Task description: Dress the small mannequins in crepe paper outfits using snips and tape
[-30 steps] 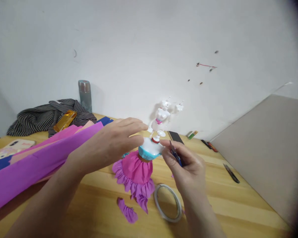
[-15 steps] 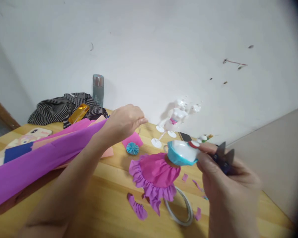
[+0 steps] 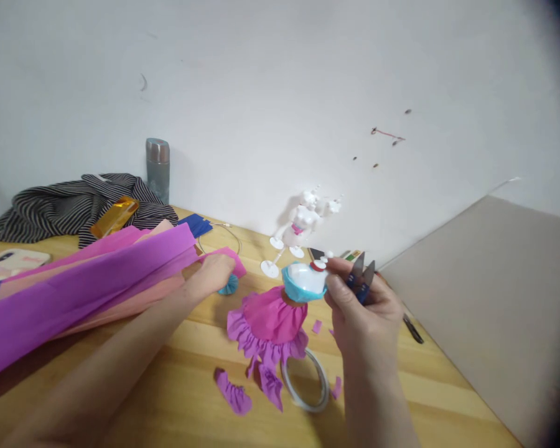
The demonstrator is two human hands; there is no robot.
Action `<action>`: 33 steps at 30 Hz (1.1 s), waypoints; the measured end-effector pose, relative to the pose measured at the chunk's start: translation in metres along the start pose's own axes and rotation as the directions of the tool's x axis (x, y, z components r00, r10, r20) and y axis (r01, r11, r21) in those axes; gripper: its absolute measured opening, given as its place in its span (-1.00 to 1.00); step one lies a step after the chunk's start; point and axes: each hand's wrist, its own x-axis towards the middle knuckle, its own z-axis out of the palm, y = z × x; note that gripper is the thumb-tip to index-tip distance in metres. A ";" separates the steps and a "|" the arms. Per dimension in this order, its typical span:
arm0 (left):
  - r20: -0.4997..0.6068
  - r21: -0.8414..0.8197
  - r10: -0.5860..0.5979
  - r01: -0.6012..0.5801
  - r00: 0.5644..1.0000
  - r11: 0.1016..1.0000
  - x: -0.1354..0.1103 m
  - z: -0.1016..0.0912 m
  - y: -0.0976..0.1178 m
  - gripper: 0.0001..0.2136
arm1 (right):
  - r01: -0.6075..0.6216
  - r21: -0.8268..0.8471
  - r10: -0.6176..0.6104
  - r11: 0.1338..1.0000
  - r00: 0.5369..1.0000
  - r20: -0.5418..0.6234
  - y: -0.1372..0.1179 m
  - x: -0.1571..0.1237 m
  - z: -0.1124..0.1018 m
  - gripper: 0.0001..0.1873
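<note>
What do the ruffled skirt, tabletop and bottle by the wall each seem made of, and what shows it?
The skirt is probably matte crepe paper, perhaps thin cloth: it gathers into folds. The tabletop looks like smooth wood or laminate, with banded grain. The bottle seems metal: its top shines; the duller body may be coated.

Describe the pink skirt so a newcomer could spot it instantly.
At the wooden table, find the right hand. Left of it in view flares the pink skirt; gathered folds and a purple ruffled hem distinguish it from flat pink paper.
</note>
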 end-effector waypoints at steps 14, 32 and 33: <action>0.053 -0.152 -0.033 0.041 0.998 0.988 0.017 0.022 -0.025 -0.70 | 0.043 -0.014 -0.044 0.999 0.996 -0.073 0.011 0.013 -0.005 -0.79; -0.200 -0.923 0.268 -0.273 0.942 0.270 -0.006 -0.046 -0.010 -0.61 | -0.070 0.223 0.090 0.972 0.993 -0.077 0.018 0.019 -0.002 -0.77; -0.206 -0.931 0.271 -0.273 0.940 0.241 -0.006 -0.046 -0.011 -0.61 | -0.083 0.239 0.101 0.967 0.993 -0.064 0.019 0.019 -0.001 -0.76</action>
